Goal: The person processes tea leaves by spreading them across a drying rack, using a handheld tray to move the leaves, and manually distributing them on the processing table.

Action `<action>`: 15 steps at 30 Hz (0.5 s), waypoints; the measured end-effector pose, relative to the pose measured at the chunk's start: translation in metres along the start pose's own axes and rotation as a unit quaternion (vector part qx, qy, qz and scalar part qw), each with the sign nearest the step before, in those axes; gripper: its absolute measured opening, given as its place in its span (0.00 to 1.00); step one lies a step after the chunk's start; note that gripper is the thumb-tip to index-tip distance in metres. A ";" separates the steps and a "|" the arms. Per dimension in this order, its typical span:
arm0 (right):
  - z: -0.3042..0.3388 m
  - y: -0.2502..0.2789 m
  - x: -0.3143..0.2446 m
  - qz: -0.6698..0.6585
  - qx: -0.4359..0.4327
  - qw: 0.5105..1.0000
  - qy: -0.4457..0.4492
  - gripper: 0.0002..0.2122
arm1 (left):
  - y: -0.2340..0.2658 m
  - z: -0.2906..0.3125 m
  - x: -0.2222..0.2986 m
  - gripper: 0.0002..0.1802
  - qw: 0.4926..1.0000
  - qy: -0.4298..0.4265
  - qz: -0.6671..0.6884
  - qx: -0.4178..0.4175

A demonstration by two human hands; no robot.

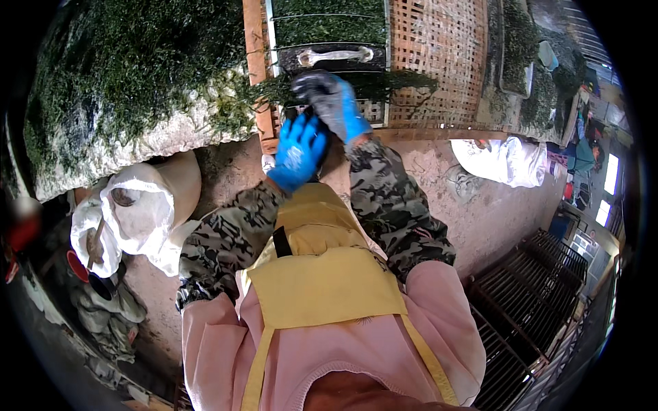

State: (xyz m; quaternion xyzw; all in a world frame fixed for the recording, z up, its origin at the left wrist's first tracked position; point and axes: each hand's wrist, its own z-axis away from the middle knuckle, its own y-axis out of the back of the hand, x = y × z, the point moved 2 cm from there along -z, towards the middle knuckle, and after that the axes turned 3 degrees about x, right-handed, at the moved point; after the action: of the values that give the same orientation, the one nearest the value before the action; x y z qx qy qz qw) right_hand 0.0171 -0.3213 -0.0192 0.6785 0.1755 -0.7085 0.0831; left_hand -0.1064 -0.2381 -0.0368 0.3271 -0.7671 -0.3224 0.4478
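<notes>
1. Head view, lower centre: yellow apron (325,294) over a pink top.
2. Upper centre: left hand (299,152), blue-gloved, fingers slightly apart and bent; cannot tell whether anything is gripped.
3. Just above and right: right hand (332,103), blue-and-grey-gloved, fingers curled, blurred; cannot tell what, if anything, is held.
4. Behind the right hand, upper centre: dark green strands (411,81), partly hidden; beyond, black panel (288,60) with white bar (336,56).
5. Upper right: lattice (439,41); upper left: green heap (144,68); mid-left: white sacks (181,188).
6. Lower right: dark metal rack (531,294).

Open white sack (184,186) at left, dark barred rack (531,294) lower right
</notes>
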 end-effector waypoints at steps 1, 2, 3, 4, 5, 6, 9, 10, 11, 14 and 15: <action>-0.003 0.027 0.003 -0.150 0.085 0.979 -0.113 0.09 | -0.005 -0.008 -0.010 0.25 0.998 0.027 -0.052 -0.022; -0.004 0.053 0.003 -0.309 0.206 0.909 -0.189 0.07 | -0.011 -0.012 -0.023 0.27 0.992 0.051 -0.107 -0.048; -0.003 0.095 0.022 -0.267 0.203 0.933 -0.133 0.08 | -0.017 -0.015 -0.035 0.29 0.990 0.032 -0.124 -0.056; 0.000 0.114 0.011 -0.189 0.174 0.962 -0.093 0.08 | -0.021 -0.016 -0.046 0.30 0.987 0.022 -0.147 -0.063; -0.001 0.128 0.003 -0.185 0.191 0.958 -0.111 0.09 | -0.018 -0.013 -0.047 0.30 0.989 0.018 -0.139 -0.045; -0.004 0.139 -0.003 -0.180 0.208 0.952 -0.130 0.09 | -0.016 -0.014 -0.045 0.30 0.989 0.023 -0.140 -0.041; -0.001 0.127 -0.021 -0.333 0.265 0.897 -0.119 0.11 | -0.023 -0.012 -0.047 0.30 0.985 0.028 -0.167 -0.040; 0.002 0.122 -0.027 -0.333 0.244 0.904 -0.108 0.11 | -0.025 -0.011 -0.045 0.31 0.985 0.034 -0.163 -0.039; 0.006 0.124 -0.012 -0.329 0.188 0.918 -0.115 0.11 | -0.019 -0.017 -0.039 0.31 0.985 0.047 -0.157 -0.046; -0.015 0.153 0.000 -0.393 0.157 0.880 -0.218 0.08 | -0.022 -0.024 -0.034 0.30 0.984 0.056 -0.168 -0.010; -0.019 0.161 -0.018 -0.399 0.207 0.873 -0.191 0.08 | -0.022 -0.027 -0.033 0.29 0.983 0.057 -0.176 -0.016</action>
State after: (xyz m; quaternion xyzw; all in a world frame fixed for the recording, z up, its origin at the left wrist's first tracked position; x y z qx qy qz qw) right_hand 0.0933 -0.4651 -0.0236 0.4044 0.2612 -0.8171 -0.3173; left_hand -0.0645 -0.2299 -0.0594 0.4675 -0.6653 -0.3893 0.4327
